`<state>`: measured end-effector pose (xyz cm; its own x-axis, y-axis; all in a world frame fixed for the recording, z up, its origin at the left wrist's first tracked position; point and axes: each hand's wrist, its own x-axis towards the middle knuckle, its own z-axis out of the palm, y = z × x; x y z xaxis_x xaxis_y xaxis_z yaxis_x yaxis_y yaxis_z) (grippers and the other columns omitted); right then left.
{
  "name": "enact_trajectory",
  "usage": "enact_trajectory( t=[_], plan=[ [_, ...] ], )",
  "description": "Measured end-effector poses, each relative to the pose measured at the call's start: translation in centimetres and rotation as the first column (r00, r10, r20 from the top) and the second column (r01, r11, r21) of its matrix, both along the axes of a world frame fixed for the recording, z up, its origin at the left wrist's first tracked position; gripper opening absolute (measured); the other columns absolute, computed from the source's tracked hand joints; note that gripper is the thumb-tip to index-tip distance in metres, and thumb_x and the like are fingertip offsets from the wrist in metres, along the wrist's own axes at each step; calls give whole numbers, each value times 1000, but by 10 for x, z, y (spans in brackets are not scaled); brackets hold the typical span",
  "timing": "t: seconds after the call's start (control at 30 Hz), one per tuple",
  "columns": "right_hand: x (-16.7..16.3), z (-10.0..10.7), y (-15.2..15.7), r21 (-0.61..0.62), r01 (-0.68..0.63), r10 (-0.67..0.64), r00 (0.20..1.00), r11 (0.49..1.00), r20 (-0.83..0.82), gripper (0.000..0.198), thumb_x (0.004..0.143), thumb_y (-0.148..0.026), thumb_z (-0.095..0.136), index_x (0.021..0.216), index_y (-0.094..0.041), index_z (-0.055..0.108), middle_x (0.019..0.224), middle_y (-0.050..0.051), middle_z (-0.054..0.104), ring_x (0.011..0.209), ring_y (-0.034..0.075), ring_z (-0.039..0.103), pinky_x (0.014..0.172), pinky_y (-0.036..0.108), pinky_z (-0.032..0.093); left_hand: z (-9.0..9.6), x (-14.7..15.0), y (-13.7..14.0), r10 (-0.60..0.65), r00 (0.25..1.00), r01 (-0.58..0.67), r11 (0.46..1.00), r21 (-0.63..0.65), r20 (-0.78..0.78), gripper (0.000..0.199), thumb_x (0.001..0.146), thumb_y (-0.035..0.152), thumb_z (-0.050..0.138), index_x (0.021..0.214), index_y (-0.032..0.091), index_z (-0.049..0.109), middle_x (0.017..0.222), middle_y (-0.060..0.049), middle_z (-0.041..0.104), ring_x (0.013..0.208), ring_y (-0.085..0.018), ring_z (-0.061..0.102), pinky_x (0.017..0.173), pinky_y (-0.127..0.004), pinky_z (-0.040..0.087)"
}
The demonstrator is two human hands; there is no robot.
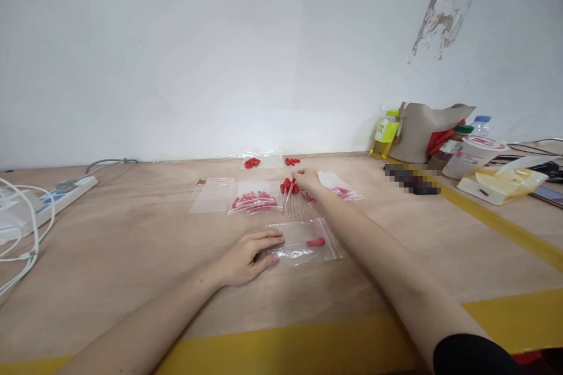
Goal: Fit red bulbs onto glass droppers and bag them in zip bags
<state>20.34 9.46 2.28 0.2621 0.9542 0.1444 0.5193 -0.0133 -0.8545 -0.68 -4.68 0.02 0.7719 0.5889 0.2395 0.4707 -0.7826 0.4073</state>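
My left hand (250, 255) lies with its fingers stretched on the left end of a clear zip bag (292, 253), pressing it to the table. Inside this bag is one glass dropper with a red rubber bulb (315, 242). Beyond it, my right hand (307, 179) reaches to a bunch of red-bulbed glass droppers (292, 202); its fingers are pinched at the top of one dropper, partly hidden by the hand. Left of the bunch lies a filled zip bag of red-bulbed droppers (255, 200). Another filled bag (345, 193) lies partly behind my right wrist.
At the wall lie two small heaps of red bulbs (252, 162) on clear plastic. A flat clear bag (212, 196) lies left. A white power strip (65, 202) with cables is farther left. On the right stand a yellow-capped bottle (385, 135), a grey bag (416, 132) and a paper cup (470, 158).
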Motion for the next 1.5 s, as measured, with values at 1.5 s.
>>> enact_trajectory(
  t=[1.5],
  plan=[
    [64, -38, -134, 53, -456, 451, 844, 888, -292, 29, 55, -40, 70, 67, -16, 60, 65, 1, 63, 60, 13, 56, 58, 25, 43, 2, 4, 0, 46, 999, -45, 999, 23, -21, 42, 86, 36, 44, 126, 25, 42, 127, -5, 48, 116, -20, 43, 98, -38, 35]
  ],
)
